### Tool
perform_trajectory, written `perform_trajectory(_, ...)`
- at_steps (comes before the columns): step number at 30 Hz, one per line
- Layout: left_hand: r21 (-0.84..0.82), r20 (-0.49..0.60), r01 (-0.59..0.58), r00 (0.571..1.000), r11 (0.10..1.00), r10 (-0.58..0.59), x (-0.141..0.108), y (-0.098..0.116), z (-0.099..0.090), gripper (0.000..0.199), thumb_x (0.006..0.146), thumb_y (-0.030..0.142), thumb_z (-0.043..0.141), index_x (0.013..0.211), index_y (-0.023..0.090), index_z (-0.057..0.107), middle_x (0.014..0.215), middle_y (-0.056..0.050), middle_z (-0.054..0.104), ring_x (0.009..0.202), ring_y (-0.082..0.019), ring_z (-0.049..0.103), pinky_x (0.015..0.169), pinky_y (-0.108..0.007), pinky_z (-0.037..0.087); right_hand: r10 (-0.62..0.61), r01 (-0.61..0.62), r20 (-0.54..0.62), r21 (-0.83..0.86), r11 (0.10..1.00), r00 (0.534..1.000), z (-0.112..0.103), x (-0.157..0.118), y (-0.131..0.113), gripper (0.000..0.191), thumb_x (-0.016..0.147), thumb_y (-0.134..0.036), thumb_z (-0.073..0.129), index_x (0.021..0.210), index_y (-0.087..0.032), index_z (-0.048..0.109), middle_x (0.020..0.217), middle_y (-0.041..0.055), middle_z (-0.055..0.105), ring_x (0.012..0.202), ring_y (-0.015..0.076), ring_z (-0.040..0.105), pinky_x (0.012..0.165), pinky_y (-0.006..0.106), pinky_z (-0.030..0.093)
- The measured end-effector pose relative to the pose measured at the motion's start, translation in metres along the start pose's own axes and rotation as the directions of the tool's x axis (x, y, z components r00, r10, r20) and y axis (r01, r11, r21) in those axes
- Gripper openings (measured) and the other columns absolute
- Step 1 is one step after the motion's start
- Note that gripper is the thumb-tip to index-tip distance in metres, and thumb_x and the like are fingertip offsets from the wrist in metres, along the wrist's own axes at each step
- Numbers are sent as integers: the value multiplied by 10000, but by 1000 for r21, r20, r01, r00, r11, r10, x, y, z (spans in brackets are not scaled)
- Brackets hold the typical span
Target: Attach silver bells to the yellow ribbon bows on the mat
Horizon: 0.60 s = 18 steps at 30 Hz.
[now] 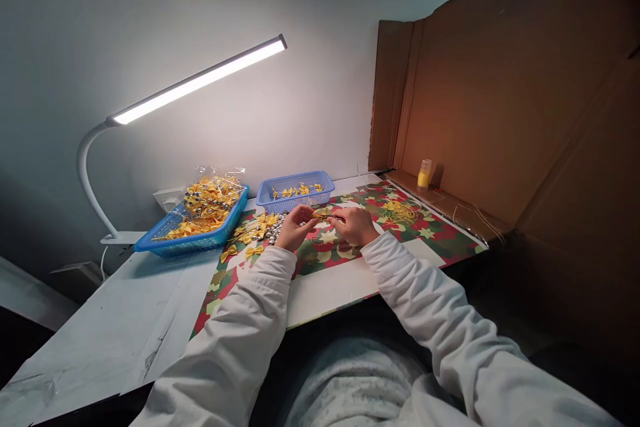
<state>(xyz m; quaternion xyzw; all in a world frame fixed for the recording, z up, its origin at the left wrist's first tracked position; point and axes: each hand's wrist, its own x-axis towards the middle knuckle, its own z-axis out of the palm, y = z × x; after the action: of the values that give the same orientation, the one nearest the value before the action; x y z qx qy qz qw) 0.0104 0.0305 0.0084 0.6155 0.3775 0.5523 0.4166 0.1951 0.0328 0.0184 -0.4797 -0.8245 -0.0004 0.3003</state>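
Observation:
Over the patterned sheet, my left hand [296, 229] and my right hand [356, 225] face each other with fingers pinched. A small, thin yellow piece [323, 215] stretches between their fingertips; it is too small to tell whether it is cord or ribbon. Just left of my left hand lie silver bells [277, 229] in a heap, partly hidden by that hand. Beside them are yellow bows [255, 227], with two single ones nearer me. To the right of my right hand rests a loose tangle of yellow cords [400, 211].
A blue basket [240, 210] heaped with bows and bells stands at the left, and a lower periwinkle basket [295, 180] holds several bows behind my hands. A lit lamp [200, 80] leans overhead. A yellow-filled bottle [424, 175] stands by the cardboard wall [480, 100].

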Motion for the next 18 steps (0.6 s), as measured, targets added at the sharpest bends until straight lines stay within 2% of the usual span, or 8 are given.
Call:
perform_trajectory(4, 36, 8, -5, 1000, 999, 4, -1, 3, 1, 389, 596, 433, 751, 789, 170, 537, 727, 19, 558, 613, -84, 518, 527, -207, 509, -9, 9, -5, 28, 1000, 1000, 0, 0, 1, 376, 871, -462, 426, 779, -218, 698, 741, 23, 674, 683, 141, 546, 559, 265, 237)
perform_trajectory(9, 3, 18, 23, 1000, 1000, -23, -2, 6, 2, 374, 595, 418, 752, 789, 176, 543, 729, 26, 550, 599, -76, 494, 519, -193, 483, -41, 44, -34, 91, 995, 999, 0, 0, 3, 358, 854, -449, 461, 712, -206, 681, 664, 21, 642, 631, 134, 509, 556, 266, 221)
perform_trajectory(18, -37, 13, 58, 998, 998, -58, -1, 7, 2, 365, 571, 388, 770, 770, 180, 545, 705, 30, 533, 599, -81, 488, 503, -184, 450, -36, 41, -49, 118, 992, 998, 1, -1, 3, 352, 843, -449, 472, 707, -202, 683, 648, 28, 630, 626, 137, 492, 562, 265, 214)
